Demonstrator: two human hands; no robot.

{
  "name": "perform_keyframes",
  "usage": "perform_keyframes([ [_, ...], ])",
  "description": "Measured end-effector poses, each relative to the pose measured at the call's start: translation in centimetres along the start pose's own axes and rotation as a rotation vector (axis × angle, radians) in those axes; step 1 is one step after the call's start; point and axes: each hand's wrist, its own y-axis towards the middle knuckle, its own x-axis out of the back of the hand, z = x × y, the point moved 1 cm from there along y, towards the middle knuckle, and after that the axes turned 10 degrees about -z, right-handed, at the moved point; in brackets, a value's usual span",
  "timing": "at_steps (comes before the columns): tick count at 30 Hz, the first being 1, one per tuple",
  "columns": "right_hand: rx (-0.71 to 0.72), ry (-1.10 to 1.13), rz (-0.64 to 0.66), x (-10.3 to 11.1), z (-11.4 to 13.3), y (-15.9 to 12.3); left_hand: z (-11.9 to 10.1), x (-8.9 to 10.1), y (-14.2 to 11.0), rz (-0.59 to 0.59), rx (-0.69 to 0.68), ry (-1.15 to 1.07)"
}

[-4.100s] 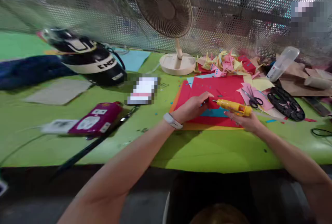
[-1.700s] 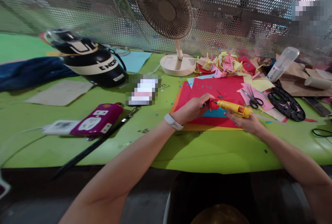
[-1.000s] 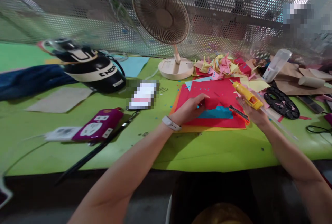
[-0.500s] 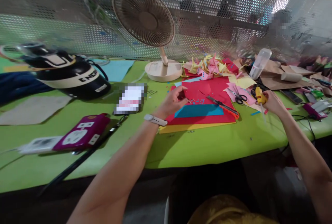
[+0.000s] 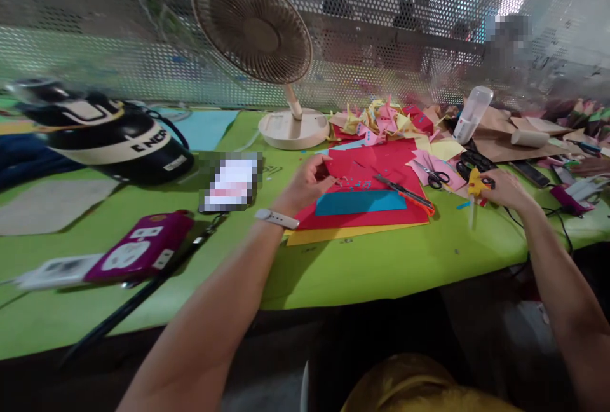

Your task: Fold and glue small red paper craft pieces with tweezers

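Note:
My left hand (image 5: 305, 184), wearing a pale wristband, rests at the left edge of a red paper sheet (image 5: 345, 157). Its fingers are curled with thumb and forefinger apart; I make out nothing held. Small blue bits (image 5: 355, 184) lie scattered by the fingertips. In front of them is a blue paper strip (image 5: 361, 203), with an orange-handled cutter knife (image 5: 406, 193) across the sheet to its right. My right hand (image 5: 506, 188) is closed around a yellow hot glue gun (image 5: 475, 184), a translucent glue stick pointing down from it. Black-handled scissors (image 5: 434, 177) lie on pink paper between the hands.
A fan (image 5: 252, 30) stands at the back before a perforated metal screen. Folded paper pieces (image 5: 381, 118) are heaped beside it, near a clear bottle (image 5: 473, 114). Leftward are a phone (image 5: 232, 183), a purple power bank (image 5: 143, 243) and a big black flask (image 5: 109, 138). Cables (image 5: 565, 224) run at right.
The view has swung slightly right, so things sit further left. My right hand has turned the glue gun a little. My left hand stays by the red sheet.

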Motion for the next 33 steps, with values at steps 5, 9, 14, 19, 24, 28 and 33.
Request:
perform_keyframes([
  [5, 0.007, 0.065, -0.119, -0.7, 6.4, 2.9, -0.1, -0.3, -0.1, -0.025, 0.049, -0.026],
  [9, -0.09, 0.006, -0.059, -2.4, 10.5, 6.3, -0.6, 0.0, -0.2, -0.058, 0.054, -0.031],
  [14, -0.154, -0.089, 0.126, -4.3, 11.9, 9.1, -1.1, 0.4, -0.2, -0.136, 0.054, -0.086],
  [19, -0.155, -0.075, 0.183, -5.0, 11.4, 9.9, -1.0, 0.5, -0.1, -0.15, 0.054, -0.09],
  [24, -0.132, -0.001, 0.097, -5.0, 10.6, 9.6, -1.0, 0.7, 0.1, -0.144, 0.026, -0.072],
  [28, -0.128, 0.092, -0.032, -5.1, 10.0, 9.1, -0.9, 0.7, 0.1, -0.126, 0.006, -0.041],
  [33, -0.16, 0.19, -0.121, -6.2, 9.9, 8.6, -1.0, 0.5, 0.0, -0.099, 0.007, -0.034],
])
